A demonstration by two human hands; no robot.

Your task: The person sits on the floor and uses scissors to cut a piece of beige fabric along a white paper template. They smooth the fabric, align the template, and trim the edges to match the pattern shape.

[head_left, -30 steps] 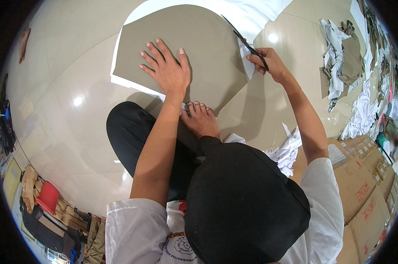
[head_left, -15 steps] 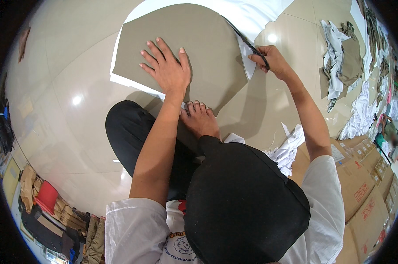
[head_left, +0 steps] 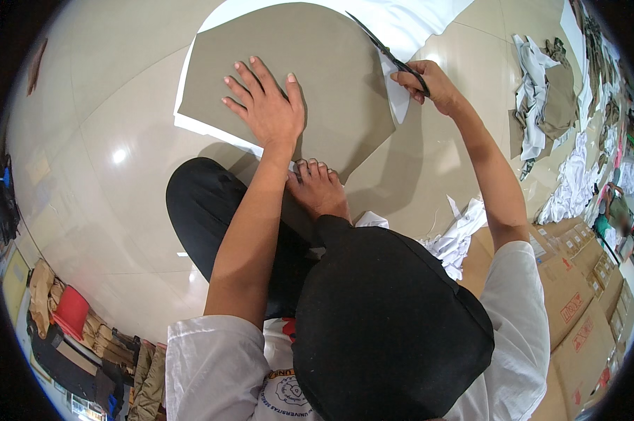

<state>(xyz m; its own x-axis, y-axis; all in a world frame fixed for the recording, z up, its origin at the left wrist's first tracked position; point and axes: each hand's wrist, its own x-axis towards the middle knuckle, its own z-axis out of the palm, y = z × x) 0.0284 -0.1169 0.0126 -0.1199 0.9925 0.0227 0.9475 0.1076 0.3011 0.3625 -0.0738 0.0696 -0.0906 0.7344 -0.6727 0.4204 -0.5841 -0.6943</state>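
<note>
My left hand (head_left: 264,105) lies with fingers spread on a khaki pattern-shaped piece (head_left: 331,84), which rests over white fabric (head_left: 436,14) on the tiled floor. My right hand (head_left: 429,85) grips black scissors (head_left: 381,46), their blades lying along the right edge of the khaki piece, where a narrow white flap shows. My bare foot (head_left: 318,188) is at the lower edge of the piece, partly under my left forearm.
White scraps (head_left: 457,238) lie beside my leg. Heaps of white and khaki offcuts (head_left: 534,98) spread along the right, with cardboard (head_left: 566,295) below them and a small blurred person (head_left: 618,210) at the rim. Folded brown garments and a red item (head_left: 70,314) sit lower left.
My right hand and the scissors have moved upward along the edge of the khaki piece. My left hand has shifted very slightly upward, still spread.
</note>
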